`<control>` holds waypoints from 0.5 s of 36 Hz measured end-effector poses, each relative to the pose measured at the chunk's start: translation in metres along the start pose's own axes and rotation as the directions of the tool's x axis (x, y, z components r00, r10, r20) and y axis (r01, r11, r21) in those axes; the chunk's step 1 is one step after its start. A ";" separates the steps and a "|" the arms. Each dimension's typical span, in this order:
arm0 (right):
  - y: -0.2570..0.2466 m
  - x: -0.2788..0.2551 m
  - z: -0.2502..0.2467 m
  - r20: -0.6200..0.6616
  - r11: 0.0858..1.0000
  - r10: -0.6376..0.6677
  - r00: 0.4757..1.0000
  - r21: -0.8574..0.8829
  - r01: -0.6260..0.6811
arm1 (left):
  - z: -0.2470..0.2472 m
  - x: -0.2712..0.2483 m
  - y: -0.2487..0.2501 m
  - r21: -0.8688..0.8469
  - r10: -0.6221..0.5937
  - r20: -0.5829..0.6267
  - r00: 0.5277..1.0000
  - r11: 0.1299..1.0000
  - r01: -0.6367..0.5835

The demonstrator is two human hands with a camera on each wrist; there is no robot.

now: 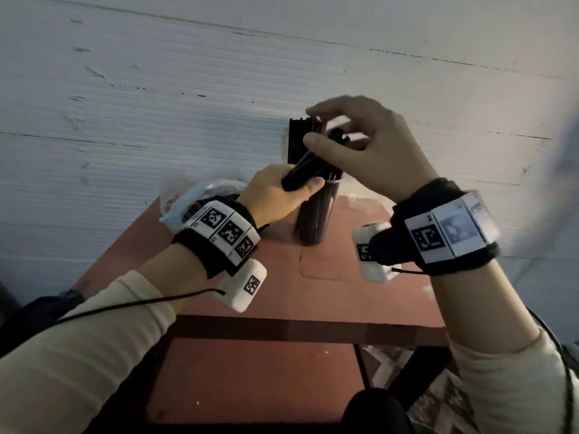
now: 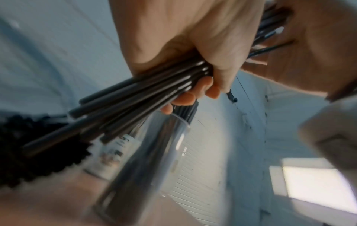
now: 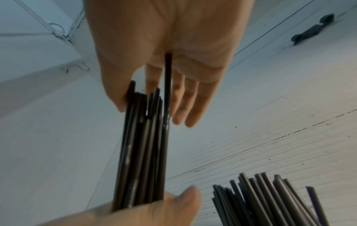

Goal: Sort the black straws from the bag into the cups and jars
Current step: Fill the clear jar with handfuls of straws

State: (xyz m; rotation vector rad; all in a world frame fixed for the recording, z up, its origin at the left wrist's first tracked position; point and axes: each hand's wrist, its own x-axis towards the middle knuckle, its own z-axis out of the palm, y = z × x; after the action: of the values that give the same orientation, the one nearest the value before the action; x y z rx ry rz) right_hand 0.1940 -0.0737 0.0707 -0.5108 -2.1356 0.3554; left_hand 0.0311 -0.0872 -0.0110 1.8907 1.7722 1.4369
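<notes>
My left hand (image 1: pixel 282 189) grips the lower part of a bundle of black straws (image 1: pixel 308 164), tilted up and to the right above the table. My right hand (image 1: pixel 332 133) is over the bundle's upper ends, thumb on one side and fingers on the other. In the right wrist view the thumb touches the straws (image 3: pixel 142 152) and one straw runs up between the fingers (image 3: pixel 179 107). Just below stands a clear jar (image 1: pixel 316 214) holding several black straws (image 3: pixel 270 198). The left wrist view shows the fist round the bundle (image 2: pixel 135 99), with the jar (image 2: pixel 154 152) beneath.
A clear plastic bag (image 1: pixel 194 192) with dark straws lies at the table's back left. The red table (image 1: pixel 313 292) is small and stands against a white ribbed wall (image 1: pixel 156 89). A labelled container (image 2: pixel 115 149) shows blurred beside the jar.
</notes>
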 end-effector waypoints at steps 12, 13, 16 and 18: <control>0.038 0.015 0.047 0.102 0.974 -0.104 0.989 -0.191 0.123 | 0.025 0.008 -0.004 -0.272 -0.196 0.268 0.943 0.924 0.269; 0.041 0.013 0.051 0.161 0.974 -0.090 0.983 -0.190 0.121 | 0.025 0.009 -0.006 -0.274 -0.202 0.270 0.941 0.921 0.276; 0.044 0.010 0.058 0.177 0.979 -0.089 0.980 -0.166 0.119 | 0.023 0.013 -0.011 -0.286 -0.182 0.256 0.949 0.924 0.254; 0.044 0.012 0.059 0.102 0.981 -0.111 0.989 -0.149 0.125 | 0.022 0.016 -0.015 -0.309 -0.173 0.241 0.955 0.919 0.245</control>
State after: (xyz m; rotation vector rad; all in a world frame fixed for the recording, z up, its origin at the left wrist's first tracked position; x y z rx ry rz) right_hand 0.1493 -0.0331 0.0264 -0.4605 -2.2840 0.1493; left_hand 0.0341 -0.0598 -0.0242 1.5606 1.4716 1.3093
